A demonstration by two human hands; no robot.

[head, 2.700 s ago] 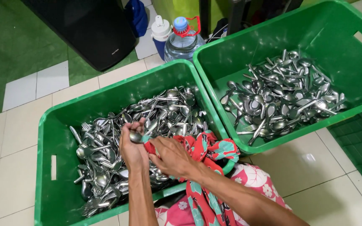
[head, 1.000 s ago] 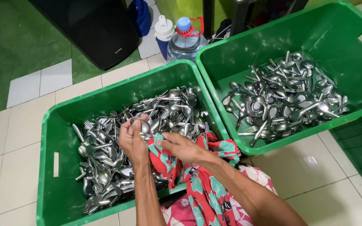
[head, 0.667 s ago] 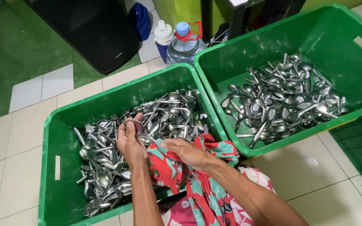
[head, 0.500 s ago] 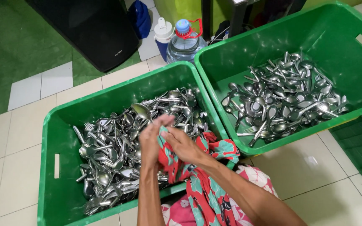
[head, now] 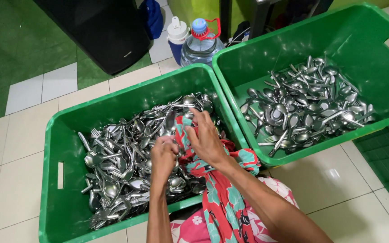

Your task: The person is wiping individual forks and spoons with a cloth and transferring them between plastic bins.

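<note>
1. A floor of pale tiles (head: 23,148) meets a patch of green matting (head: 19,36) at the top left; a dark bin (head: 104,31) stands on it.
2. Two green crates sit side by side. The near crate (head: 68,130) is heaped with steel spoons and forks (head: 118,153). The far crate (head: 293,40) holds a looser pile of cutlery (head: 307,108).
3. A clear water bottle (head: 200,42) with a blue cap and a white-lidded flask (head: 178,38) stand behind the crates.
4. The left hand (head: 164,155) is curled shut over the pile in the near crate; what it grips is hidden.
5. The right hand (head: 205,135) pinches a red and teal patterned cloth (head: 217,189), fingers closed on it, above the same crate.
6. The cloth trails down over the crate's front rim.
</note>
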